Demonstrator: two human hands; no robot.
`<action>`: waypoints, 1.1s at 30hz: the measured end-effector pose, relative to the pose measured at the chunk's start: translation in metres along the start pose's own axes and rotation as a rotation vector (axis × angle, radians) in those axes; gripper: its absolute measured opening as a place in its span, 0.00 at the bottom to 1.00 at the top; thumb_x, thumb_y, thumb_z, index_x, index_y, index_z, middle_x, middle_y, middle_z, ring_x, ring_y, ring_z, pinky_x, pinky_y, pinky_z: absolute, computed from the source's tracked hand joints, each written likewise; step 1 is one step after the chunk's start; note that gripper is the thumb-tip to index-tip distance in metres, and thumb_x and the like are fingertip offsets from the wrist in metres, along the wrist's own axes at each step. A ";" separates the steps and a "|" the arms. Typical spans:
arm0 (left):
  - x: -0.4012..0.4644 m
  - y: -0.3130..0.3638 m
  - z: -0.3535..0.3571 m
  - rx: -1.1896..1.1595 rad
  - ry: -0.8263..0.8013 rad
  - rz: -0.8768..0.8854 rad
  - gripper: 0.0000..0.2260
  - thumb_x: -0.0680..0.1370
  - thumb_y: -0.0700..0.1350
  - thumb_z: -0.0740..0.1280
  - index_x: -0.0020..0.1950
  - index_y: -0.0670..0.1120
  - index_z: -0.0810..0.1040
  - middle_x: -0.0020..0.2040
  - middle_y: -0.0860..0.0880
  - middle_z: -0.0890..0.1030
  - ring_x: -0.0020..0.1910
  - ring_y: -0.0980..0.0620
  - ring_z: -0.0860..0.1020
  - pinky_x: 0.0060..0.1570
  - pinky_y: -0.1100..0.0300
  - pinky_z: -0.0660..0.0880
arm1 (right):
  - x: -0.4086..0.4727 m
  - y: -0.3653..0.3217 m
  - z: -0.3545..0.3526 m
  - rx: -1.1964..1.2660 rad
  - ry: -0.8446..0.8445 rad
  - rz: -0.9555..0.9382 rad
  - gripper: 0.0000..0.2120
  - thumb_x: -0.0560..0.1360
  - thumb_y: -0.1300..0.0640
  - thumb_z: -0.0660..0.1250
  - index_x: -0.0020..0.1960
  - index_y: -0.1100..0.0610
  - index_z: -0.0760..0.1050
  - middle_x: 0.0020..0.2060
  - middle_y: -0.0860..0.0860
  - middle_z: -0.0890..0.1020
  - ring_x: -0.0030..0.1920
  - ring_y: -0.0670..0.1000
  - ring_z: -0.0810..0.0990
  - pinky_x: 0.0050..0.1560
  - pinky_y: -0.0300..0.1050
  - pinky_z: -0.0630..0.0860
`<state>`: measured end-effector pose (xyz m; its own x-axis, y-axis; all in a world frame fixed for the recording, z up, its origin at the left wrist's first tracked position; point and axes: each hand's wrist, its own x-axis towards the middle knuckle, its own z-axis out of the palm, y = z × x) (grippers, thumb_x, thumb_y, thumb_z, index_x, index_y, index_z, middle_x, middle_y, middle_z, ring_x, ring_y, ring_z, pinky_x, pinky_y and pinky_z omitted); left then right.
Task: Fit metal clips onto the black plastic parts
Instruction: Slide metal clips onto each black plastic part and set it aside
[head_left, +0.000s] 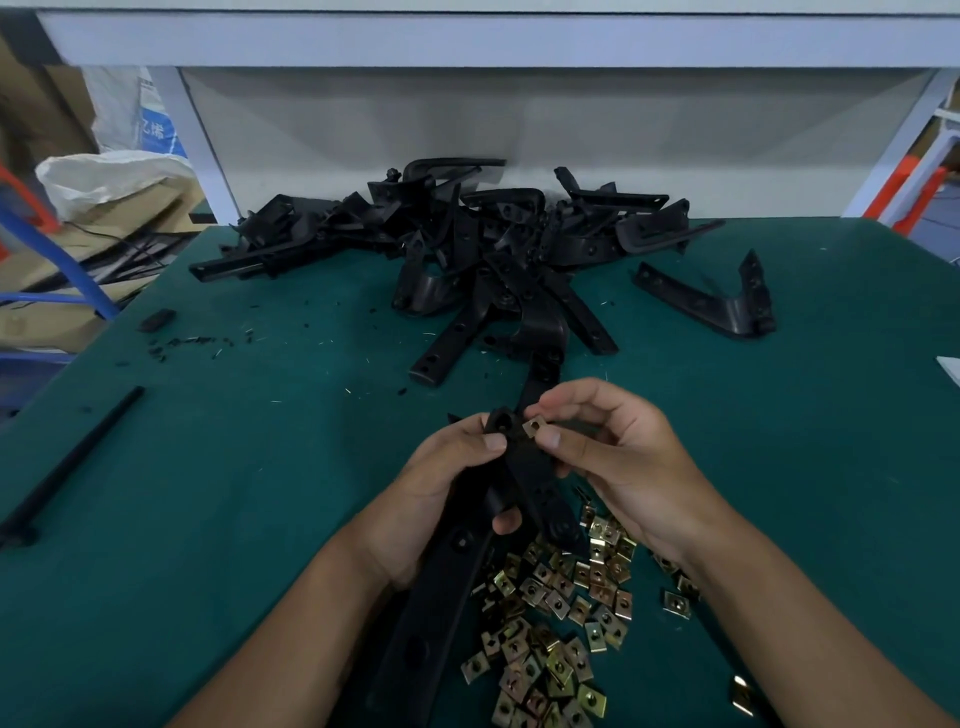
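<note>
**Clip at the tip of the part, held between both hands**

We see the left hand (441, 499) wrapped round a long black part (441, 597), its fingers curled over the upper end and the thumb lying along the top near the tip. The part runs from the near edge of the desk (208, 493) up and away, tilted slightly right, with its lower length lying between our two forearms.

The right hand (618, 467) pinches one clip (533, 428) between thumb and forefinger. The clip sits right at the upper end of the part, just beside the left thumb tip and touching the black plastic; we cannot tell whether it is seated on it. The remaining fingers of the right hand are loosely curled behind the clip.

Below the right wrist, near the near edge, lies a loose heap of brass-coloured clips (561, 623), just right of the held part. A few lie apart from the heap towards the right (676, 605).

At the far edge, in the middle, sits a pile of black parts (467, 244), some of them reaching down towards the hands. One bent part (717, 304) lies alone to the right of the pile. A thin black strip (72, 457) lies along the left edge, and small black scraps (187, 343) are scattered near the far left corner.
</note>
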<state>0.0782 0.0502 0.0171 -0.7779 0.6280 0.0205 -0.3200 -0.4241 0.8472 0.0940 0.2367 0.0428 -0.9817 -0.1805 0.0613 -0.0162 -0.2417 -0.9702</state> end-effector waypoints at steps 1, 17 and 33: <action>0.000 0.000 0.000 -0.004 0.000 0.010 0.17 0.80 0.44 0.61 0.65 0.35 0.72 0.49 0.39 0.81 0.40 0.51 0.81 0.31 0.63 0.74 | 0.000 0.000 0.000 0.006 0.002 0.001 0.10 0.68 0.60 0.75 0.47 0.49 0.85 0.48 0.50 0.87 0.46 0.45 0.84 0.40 0.37 0.79; 0.001 0.000 -0.001 0.025 0.032 0.021 0.17 0.80 0.44 0.62 0.64 0.33 0.72 0.46 0.40 0.81 0.40 0.51 0.81 0.31 0.63 0.74 | 0.001 0.001 -0.003 -0.070 -0.041 -0.016 0.04 0.69 0.56 0.78 0.42 0.48 0.86 0.48 0.50 0.87 0.45 0.46 0.84 0.40 0.36 0.78; 0.001 0.000 -0.007 0.105 0.039 0.000 0.27 0.79 0.54 0.70 0.66 0.33 0.72 0.51 0.44 0.83 0.34 0.52 0.78 0.39 0.64 0.76 | 0.000 -0.002 -0.006 -0.064 -0.009 -0.052 0.06 0.70 0.56 0.75 0.46 0.50 0.87 0.43 0.53 0.88 0.43 0.47 0.85 0.37 0.37 0.76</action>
<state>0.0739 0.0461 0.0135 -0.7989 0.6014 0.0015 -0.2632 -0.3519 0.8982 0.0926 0.2430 0.0434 -0.9774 -0.1780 0.1139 -0.0795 -0.1897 -0.9786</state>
